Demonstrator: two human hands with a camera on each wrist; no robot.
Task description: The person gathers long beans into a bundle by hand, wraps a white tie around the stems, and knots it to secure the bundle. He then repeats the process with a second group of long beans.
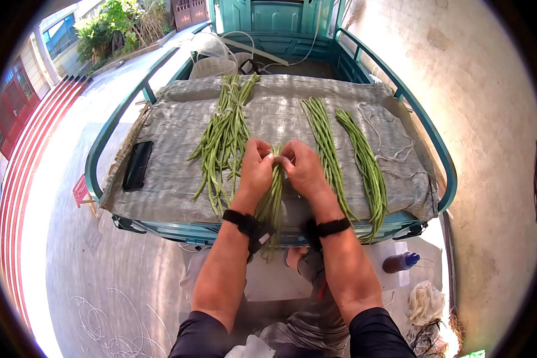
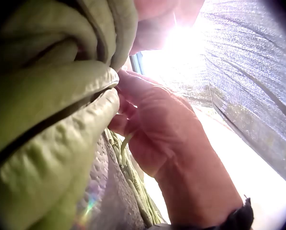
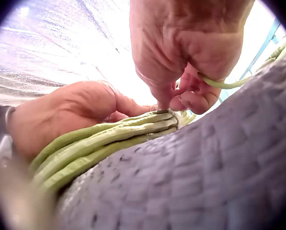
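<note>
Between the two hands lies a bunch of long green beans [image 1: 272, 200], its lower ends hanging past the front edge of the truck bed. My left hand [image 1: 258, 173] and right hand [image 1: 305, 172] meet over the upper part of this bunch, thumbs and fingertips pinching a thin string that is mostly hidden by them. In the right wrist view, a pale band of string [image 3: 178, 120] circles the beans [image 3: 109, 139] right at the fingertips. Close up in the left wrist view, beans [image 2: 52, 158] cover the left side, with the right hand [image 2: 157, 124] beyond them.
Left of the hands lie tied long beans [image 1: 227, 119]; two loose bunches [image 1: 323, 137] [image 1: 364, 164] lie to the right. Loose white string [image 1: 394, 156] and a black phone [image 1: 138, 166] rest on the grey woven sheet [image 1: 173, 131]. Teal side rails [image 1: 423, 113] flank the bed.
</note>
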